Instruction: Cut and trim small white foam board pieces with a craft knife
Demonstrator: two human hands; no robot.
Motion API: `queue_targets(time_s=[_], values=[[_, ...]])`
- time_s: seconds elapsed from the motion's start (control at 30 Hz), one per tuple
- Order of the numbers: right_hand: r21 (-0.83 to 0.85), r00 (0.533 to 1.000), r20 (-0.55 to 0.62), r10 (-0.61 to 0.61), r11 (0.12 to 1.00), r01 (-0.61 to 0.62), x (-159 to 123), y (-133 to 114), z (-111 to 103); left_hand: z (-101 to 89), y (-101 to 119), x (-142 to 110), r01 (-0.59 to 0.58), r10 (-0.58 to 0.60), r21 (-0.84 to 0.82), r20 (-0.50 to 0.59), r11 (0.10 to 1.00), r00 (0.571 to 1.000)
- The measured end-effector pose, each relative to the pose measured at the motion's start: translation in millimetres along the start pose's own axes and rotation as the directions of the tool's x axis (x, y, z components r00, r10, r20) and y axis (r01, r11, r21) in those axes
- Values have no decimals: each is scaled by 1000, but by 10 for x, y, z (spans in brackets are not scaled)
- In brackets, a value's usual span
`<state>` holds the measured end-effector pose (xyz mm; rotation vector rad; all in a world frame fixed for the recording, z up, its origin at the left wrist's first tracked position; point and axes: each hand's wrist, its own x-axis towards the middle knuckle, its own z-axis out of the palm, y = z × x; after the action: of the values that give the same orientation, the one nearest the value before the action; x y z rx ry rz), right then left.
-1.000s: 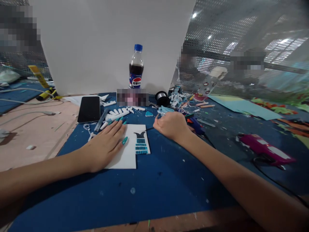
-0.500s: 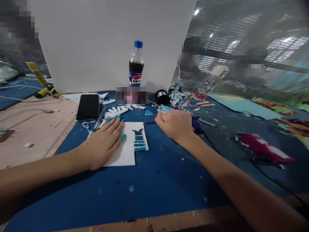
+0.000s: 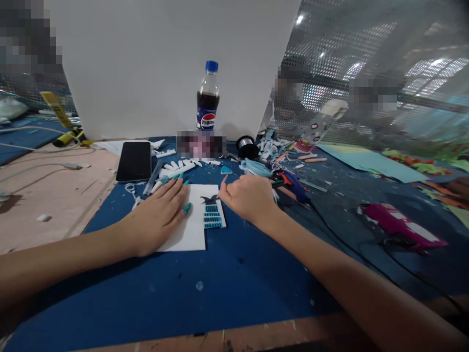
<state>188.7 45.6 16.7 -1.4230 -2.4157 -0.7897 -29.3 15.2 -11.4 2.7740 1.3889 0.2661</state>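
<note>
My left hand [image 3: 161, 215] lies flat, fingers stretched, on a white sheet [image 3: 190, 239] on the blue mat. A small white card [image 3: 222, 220] lies at the sheet's right side, bearing rows of teal and black strips and a black forked shape [image 3: 209, 200] above them. My right hand [image 3: 251, 195] is closed beside the card's upper right edge, its fingertips close to the forked shape. Whatever it holds, if anything, is hidden by the fingers. A small teal piece [image 3: 226, 170] lies just beyond it. Behind the hand are a light-blue bundle [image 3: 258, 167] and a blue glue gun [image 3: 296, 188].
A phone [image 3: 134, 162] and white offcuts [image 3: 179, 168] lie left. At the back are a cola bottle [image 3: 207, 105], a wire spool [image 3: 246, 146] and a white panel [image 3: 146, 63]. A magenta device [image 3: 405, 227] with a cable lies right. Part of another person's hand [image 3: 459, 188] shows at the right edge.
My right hand has moved left and toward me, from beside the light-blue bundle to the card's upper edge, uncovering the bundle and glue gun. My left hand stays put.
</note>
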Motion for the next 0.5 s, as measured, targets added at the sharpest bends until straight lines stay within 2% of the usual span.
queue_targets(time_s=[0.23,0.5], values=[[-10,999,35,-39,999,39,7,-24,25,3,5,1,12,-12,-8,7,1000,1000],[-30,994,104,-29,999,32,-14,-115,-83,-23,18,13,-12,12,24,-11,1000,1000]])
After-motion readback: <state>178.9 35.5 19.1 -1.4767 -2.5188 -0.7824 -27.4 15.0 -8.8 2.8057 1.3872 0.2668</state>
